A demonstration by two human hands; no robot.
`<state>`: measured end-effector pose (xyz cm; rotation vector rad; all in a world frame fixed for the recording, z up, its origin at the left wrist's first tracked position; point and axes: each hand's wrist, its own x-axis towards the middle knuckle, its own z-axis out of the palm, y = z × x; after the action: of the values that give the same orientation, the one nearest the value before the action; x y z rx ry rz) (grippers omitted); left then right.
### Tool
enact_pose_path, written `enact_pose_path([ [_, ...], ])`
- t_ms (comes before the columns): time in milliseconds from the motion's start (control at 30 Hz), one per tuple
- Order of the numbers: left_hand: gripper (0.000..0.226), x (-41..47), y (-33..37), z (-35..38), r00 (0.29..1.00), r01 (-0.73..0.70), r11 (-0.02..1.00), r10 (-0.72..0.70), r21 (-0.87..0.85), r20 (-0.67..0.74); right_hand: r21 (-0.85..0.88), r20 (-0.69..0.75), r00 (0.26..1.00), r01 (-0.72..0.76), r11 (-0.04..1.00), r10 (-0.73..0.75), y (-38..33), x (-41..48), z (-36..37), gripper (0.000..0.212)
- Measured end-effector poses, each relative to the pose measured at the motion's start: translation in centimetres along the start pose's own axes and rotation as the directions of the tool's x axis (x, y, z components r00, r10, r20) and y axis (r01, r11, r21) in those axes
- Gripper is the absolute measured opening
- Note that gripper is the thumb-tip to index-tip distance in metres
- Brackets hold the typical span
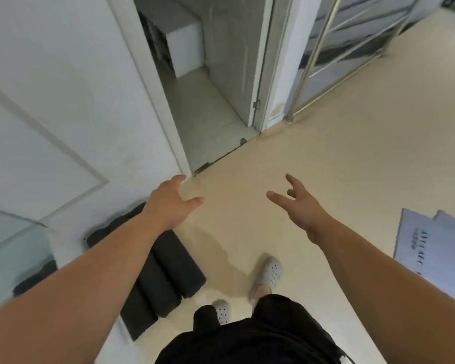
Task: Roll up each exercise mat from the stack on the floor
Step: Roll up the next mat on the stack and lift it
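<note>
Left hand (172, 203): fingers loosely together, thumb spread wide, nothing held. Right hand (301, 206): index and little finger extended, middle fingers curled in, thumb out, nothing held. Both are held out over bare floor (326, 143) at mid frame.

Three dark rolls (168, 271) are seen at lower left, side by side, touching, against the white door (63, 127), partly hidden under the left forearm. Pale flat sheets (431, 240) lie at the right edge; whether these are the stack cannot be told.

Step judged: between mats. The next flat mat should be squared first, its short edge taken with both hands spread apart, and the first turn kept tight and even so the roll does not cone.
</note>
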<state>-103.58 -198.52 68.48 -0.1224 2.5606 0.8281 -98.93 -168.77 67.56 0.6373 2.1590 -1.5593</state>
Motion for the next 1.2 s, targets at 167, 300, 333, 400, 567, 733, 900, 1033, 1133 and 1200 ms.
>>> enact_pose_path([
  [167, 0.087, -2.9, 8.1, 6.3, 0.971, -0.186, 0.982, 0.18, 0.027, 0.16, 0.15, -0.18, 0.98, -0.052, 0.987, 0.08, 8.0, -9.1, -7.9, 0.092],
  [300, 0.083, -6.9, 16.0, 14.2, 0.924, -0.316, 0.945, 0.287, 0.085, 0.253, 0.301, -0.348, 0.919, -0.077, 0.951, 0.185, 16.7, -16.7, -15.3, 0.092],
  [333, 0.082, -8.1, 18.2, 16.7, 0.909, -0.353, 0.93, 0.314, 0.102, 0.275, 0.337, -0.381, 0.9, -0.08, 0.938, 0.213, 19.0, -18.8, -17.2, 0.091],
  [400, 0.082, -10.9, 22.7, 21.9, 0.872, -0.414, 0.903, 0.358, 0.113, 0.334, 0.401, -0.437, 0.862, -0.069, 0.914, 0.257, 23.9, -22.9, -21.2, 0.09],
  [567, 0.082, -20.0, 34.2, 37.8, 0.784, -0.531, 0.837, 0.427, 0.13, 0.451, 0.497, -0.554, 0.763, -0.017, 0.868, 0.333, 36.9, -34.2, -32.3, 0.088],
  [733, 0.082, -31.3, 45.1, 52.4, 0.664, -0.606, 0.795, 0.482, 0.034, 0.572, 0.559, -0.632, 0.627, -0.037, 0.828, 0.455, 47.4, -47.1, -41.9, 0.088],
  [900, 0.081, -39.8, 53.8, 64.0, 0.555, -0.644, 0.765, 0.495, -0.031, 0.669, 0.602, -0.66, 0.534, -0.046, 0.797, 0.529, 55.5, -55.8, -49.4, 0.087],
  [1033, 0.083, -43.3, 59.5, 72.0, 0.519, -0.662, 0.749, 0.459, 0.0, 0.721, 0.646, -0.646, 0.507, -0.036, 0.763, 0.571, 61.2, -58.5, -55.3, 0.086],
  [1133, 0.081, -44.8, 64.3, 78.9, 0.491, -0.686, 0.727, 0.441, 0.022, 0.751, 0.657, -0.625, 0.51, -0.066, 0.751, 0.591, 65.5, -59.9, -60.6, 0.085],
  [1200, 0.081, -45.8, 67.8, 84.4, 0.478, -0.696, 0.717, 0.424, 0.038, 0.769, 0.663, -0.617, 0.496, -0.092, 0.743, 0.611, 68.7, -61.0, -64.9, 0.083],
])
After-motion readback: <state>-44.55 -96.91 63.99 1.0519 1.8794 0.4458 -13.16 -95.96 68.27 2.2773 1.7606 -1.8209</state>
